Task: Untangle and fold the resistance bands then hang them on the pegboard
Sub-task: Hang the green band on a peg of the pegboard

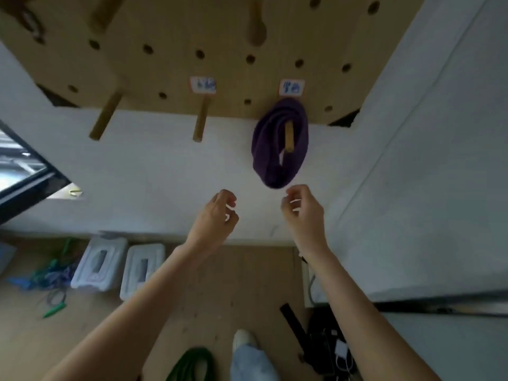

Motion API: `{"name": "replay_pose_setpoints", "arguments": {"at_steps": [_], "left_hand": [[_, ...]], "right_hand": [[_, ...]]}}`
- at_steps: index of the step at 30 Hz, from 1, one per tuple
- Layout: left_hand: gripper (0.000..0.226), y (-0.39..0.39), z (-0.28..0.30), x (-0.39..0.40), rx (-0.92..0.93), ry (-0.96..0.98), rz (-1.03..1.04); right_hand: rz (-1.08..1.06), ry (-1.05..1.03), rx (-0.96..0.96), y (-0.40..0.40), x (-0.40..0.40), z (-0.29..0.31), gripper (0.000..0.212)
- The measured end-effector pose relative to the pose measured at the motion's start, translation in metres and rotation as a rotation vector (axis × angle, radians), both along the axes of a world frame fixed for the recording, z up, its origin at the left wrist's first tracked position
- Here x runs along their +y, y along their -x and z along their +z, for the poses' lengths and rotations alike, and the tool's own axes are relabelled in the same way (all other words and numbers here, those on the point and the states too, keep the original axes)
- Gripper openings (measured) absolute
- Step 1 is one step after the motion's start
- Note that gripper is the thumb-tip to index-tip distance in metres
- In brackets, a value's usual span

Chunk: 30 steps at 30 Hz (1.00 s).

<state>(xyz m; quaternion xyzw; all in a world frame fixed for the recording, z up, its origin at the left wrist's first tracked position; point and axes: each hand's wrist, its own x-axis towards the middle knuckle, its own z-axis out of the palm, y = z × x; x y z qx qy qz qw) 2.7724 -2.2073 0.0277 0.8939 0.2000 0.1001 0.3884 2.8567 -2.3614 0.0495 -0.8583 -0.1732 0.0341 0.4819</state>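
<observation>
Both hands empty, fingers loosely curled, nothing gripped. Left hand [217, 215] raised below the pegboard [170, 64], fingertips half-closed toward the palm. Right hand [301, 209] at the same height, just under the purple band [279, 144], close to its lower loop but apart from it.

Purple band folded into a coil and hung on a wooden peg [289, 138]; peg end pokes through the middle of the coil. White label [292, 88] with blue writing on the board directly above it; writing too blurred to read. Second label [203, 84] to the left, over a bare peg [200, 121]. Another bare peg [105, 116] further left.

Green band [192, 364] coiled on the wooden floor at the bottom edge, beside a shoe [243, 339]. Tangle of blue and green bands [52, 273] on the floor at left, next to two white plastic boxes [121, 268]. Frame is soft with motion blur.
</observation>
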Motion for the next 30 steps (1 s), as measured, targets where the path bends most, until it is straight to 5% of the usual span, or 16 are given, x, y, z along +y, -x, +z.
{"name": "replay_pose_setpoints", "arguments": {"at_steps": [6, 11, 18, 23, 27, 30], "left_hand": [[0.018, 0.189, -0.088, -0.013, 0.328, 0.119, 0.043], [0.018, 0.352, -0.196, -0.024, 0.581, 0.248, 0.129], [0.014, 0.482, -0.387, -0.052, 0.758, 0.252, 0.203], [0.023, 0.505, -0.566, -0.068, 0.742, 0.187, 0.247], [0.033, 0.508, -0.679, -0.071, 0.680, 0.187, 0.388], [0.050, 0.501, -0.731, -0.070, 0.707, 0.526, 0.761]], "right_hand": [[0.339, 0.263, 0.472, 0.177, 0.015, -0.112, 0.015], [0.308, 0.409, 0.773, 0.312, -0.017, -0.236, 0.008], [0.276, 0.688, 0.879, 0.434, -0.065, -0.443, 0.012], [0.339, 0.793, 0.696, 0.466, -0.075, -0.615, 0.016], [0.864, 0.796, 0.205, 0.499, -0.054, -0.713, 0.034], [0.915, 0.938, 0.054, 0.516, -0.040, -0.755, 0.036]]}}
